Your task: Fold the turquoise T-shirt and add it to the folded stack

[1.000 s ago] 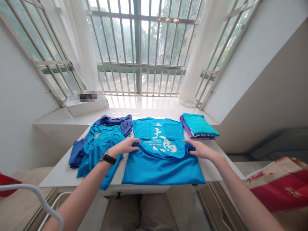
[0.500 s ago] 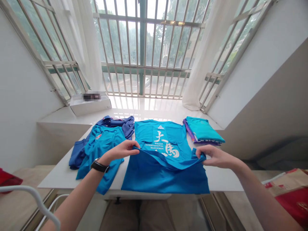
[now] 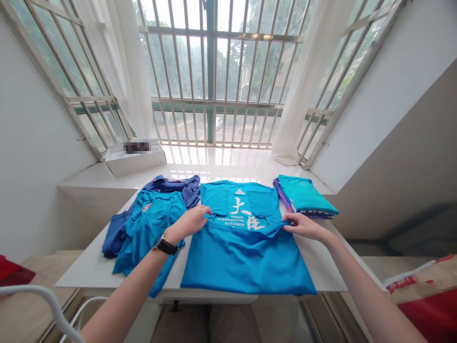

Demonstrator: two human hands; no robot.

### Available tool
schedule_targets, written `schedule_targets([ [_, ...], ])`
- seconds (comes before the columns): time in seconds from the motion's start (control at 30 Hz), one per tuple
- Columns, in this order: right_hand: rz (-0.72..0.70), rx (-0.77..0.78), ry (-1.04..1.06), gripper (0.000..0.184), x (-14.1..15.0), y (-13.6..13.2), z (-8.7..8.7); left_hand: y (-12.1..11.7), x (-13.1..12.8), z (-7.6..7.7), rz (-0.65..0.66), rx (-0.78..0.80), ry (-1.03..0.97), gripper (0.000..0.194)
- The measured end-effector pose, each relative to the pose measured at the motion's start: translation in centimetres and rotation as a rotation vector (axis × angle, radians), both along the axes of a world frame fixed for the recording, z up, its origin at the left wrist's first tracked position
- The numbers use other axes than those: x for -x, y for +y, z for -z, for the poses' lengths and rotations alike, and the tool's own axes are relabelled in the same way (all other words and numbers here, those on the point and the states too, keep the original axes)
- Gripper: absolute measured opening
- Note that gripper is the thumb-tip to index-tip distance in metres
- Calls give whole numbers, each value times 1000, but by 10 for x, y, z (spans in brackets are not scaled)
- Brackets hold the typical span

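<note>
A blue T-shirt (image 3: 246,262) with white lettering lies in the middle of the white table, its lower part turned partly up over the print. At the left end of that raised fold, my left hand (image 3: 193,221), with a black watch on its wrist, pinches the fabric. My right hand (image 3: 303,225) grips the fold's other end between thumb and fingers. The bottom of the shirt hangs slightly past the table's front edge. Part of the printed characters is hidden under the fold.
Left on the table (image 3: 82,271) lie another blue shirt (image 3: 153,228) and a dark blue polo shirt (image 3: 171,183). A folded clothes stack (image 3: 305,195) sits at the right. A white box (image 3: 135,159) rests on the windowsill. A red and tan bag (image 3: 424,290) stands at lower right.
Both hands have moved the fold farther up and inward over the shirt, covering more of the lower print. My right hand has shifted left, my left hand slightly right.
</note>
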State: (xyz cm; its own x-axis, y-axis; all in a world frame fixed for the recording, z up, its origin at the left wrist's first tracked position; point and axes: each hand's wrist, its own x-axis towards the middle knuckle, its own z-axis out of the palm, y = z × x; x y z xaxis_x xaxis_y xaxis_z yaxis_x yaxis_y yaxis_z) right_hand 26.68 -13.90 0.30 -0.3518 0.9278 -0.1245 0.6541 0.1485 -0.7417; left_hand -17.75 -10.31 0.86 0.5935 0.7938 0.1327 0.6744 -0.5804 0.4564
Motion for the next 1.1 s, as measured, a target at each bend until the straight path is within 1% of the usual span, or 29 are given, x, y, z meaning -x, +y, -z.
schedule_targets([
  [0.07,33,26,137,35,1,-2,-5,-1,-24,-12,61,-41,-1,23],
  [0.13,47,54,269,37,2,-3,-8,3,-57,-23,180,-43,-33,23],
  [0.2,40,75,368,34,3,-2,-7,11,-96,-28,267,-46,-57,23],
  [0.23,42,79,400,32,3,-1,-5,17,-116,-28,289,-34,-66,23],
  [0.3,66,71,434,27,6,1,1,31,-155,-23,308,63,-98,25],
  [0.37,92,45,451,21,8,5,11,43,-188,-12,309,221,-129,27],
  [0.43,117,8,486,14,10,8,21,53,-212,3,325,391,-135,30],
  [0.47,133,-15,509,12,10,10,26,56,-221,10,338,442,-139,30],
  [0.53,162,-52,534,9,11,13,34,61,-231,23,357,448,-162,29],
  [0.6,170,-81,521,9,11,14,38,62,-234,30,354,381,-186,27],
  [0.73,135,-136,464,8,12,14,39,62,-234,33,355,335,-156,31],
  [0.83,146,-181,413,6,13,13,36,59,-238,33,312,287,-74,28],
  [0.93,195,-227,288,6,14,9,35,53,-245,34,244,223,20,21],
  [1.03,246,-290,84,7,15,4,36,45,-247,37,186,157,78,21],
  [1.1,282,-347,-7,6,15,3,39,41,-246,39,162,108,86,23],
])
